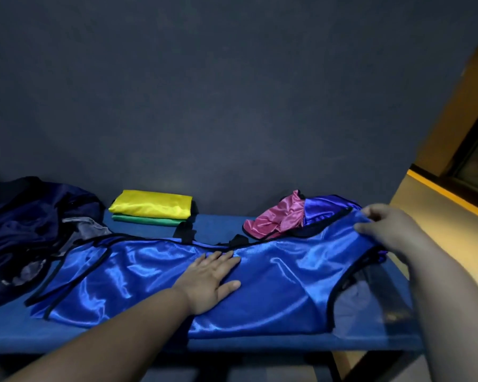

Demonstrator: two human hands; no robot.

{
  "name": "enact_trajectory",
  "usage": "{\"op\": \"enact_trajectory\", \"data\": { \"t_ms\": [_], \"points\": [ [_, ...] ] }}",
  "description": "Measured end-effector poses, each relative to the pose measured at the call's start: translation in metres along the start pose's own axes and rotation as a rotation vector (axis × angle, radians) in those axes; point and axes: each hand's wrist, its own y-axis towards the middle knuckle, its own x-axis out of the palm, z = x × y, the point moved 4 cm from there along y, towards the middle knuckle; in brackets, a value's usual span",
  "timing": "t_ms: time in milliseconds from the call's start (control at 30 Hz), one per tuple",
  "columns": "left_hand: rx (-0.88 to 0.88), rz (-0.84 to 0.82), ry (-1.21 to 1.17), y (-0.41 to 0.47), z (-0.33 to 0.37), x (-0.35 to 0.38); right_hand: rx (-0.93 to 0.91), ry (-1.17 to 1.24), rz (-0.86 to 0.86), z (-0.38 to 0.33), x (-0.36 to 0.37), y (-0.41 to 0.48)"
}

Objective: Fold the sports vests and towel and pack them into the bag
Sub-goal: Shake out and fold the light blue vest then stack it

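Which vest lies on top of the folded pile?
The yellow vest lies folded on the green vest; the blue vest is spread flat, the pink vest crumpled.

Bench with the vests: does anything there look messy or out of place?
Yes. At the far right a pink vest and a violet vest lie crumpled in a heap, unlike the yellow vest and green vest, folded and stacked neatly. The blue vest lies spread out, undamaged.
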Motion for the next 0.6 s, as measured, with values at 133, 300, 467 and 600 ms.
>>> {"op": "enact_trajectory", "data": {
  "t_ms": [133, 300, 467, 600],
  "points": [
    [-0.005, -0.043, 0.011, 0.001, 0.0, 0.0, 0.077, -0.171, 0.098, 0.016, -0.001, 0.015],
    [-0.029, -0.051, 0.14, 0.002, 0.014, -0.003, 0.184, -0.155, 0.074, 0.055, 0.036, 0.016],
    [0.036, 0.171, 0.188, 0.014, 0.036, -0.01, 0.327, 0.046, 0.119, 0.083, 0.056, -0.005],
    [0.239, 0.191, 0.082, 0.027, 0.076, -0.003, 0.366, 0.076, 0.094, 0.101, 0.067, -0.012]
  ]
}}
